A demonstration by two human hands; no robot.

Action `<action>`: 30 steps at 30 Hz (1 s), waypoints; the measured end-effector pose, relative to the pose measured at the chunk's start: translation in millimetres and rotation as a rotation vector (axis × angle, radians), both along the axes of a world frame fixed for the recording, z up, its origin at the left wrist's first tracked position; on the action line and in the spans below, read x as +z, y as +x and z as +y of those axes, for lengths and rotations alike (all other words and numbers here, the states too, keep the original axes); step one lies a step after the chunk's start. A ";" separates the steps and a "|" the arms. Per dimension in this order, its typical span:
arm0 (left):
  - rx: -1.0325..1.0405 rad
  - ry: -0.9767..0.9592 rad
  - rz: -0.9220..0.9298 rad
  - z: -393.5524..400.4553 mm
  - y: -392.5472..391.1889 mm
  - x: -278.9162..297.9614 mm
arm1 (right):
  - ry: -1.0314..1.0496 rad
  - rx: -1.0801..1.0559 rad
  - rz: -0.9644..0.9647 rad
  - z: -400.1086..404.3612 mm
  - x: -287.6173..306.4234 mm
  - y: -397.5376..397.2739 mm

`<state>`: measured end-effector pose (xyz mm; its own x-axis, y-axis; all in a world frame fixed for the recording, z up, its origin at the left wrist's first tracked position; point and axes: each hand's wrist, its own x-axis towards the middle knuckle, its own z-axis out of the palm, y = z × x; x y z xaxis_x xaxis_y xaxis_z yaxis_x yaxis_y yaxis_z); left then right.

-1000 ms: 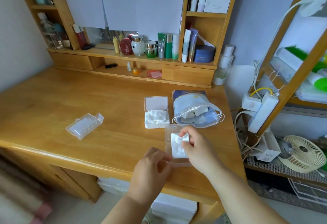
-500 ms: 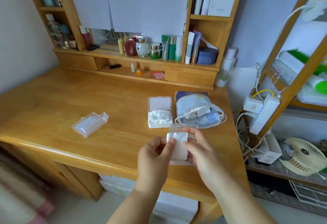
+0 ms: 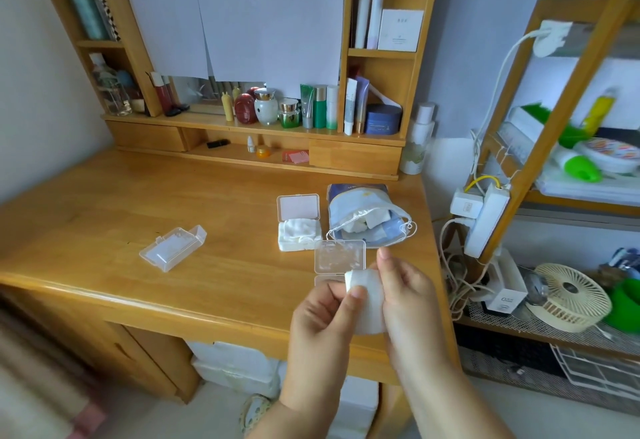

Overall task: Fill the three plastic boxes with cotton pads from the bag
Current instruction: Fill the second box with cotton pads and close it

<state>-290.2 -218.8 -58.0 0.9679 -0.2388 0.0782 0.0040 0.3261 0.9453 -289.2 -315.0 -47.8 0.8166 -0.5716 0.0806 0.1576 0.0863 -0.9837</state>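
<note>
On the smooth wooden desk (image 3: 104,230), farthest left, I note a clear hard-plastic box (image 3: 172,248), rectangular, lid closed, lying at an angle. Right of centre stands a second box (image 3: 298,227), lid upright, filled with soft white pads. Just in front, a third clear box (image 3: 339,256) sits open. My left hand (image 3: 320,331) pinches a soft white cotton pad (image 3: 367,303) at its upper corner; my right hand (image 3: 408,296) grips its opposite edge. Behind, the blue drawstring bag (image 3: 367,216) lies slack, mouth open, pads showing.
</note>
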 end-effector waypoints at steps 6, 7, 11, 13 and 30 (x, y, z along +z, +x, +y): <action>0.134 0.139 0.130 -15.3 -10.2 5.8 | -0.412 -0.085 -0.097 5.6 -5.1 -16.0; 0.180 0.085 0.157 -19.4 -11.0 5.5 | -0.346 -0.126 -0.097 7.3 -5.6 -16.0; 0.285 0.025 0.086 -23.0 -8.2 3.7 | -0.108 -0.165 -0.011 9.5 -6.1 -15.4; 0.310 0.087 -0.004 -18.3 -2.9 3.3 | -0.077 -0.010 0.066 6.6 -5.9 -18.2; 0.349 0.229 -0.097 -2.8 45.0 -15.3 | -0.298 0.263 0.090 -9.3 -18.0 -7.5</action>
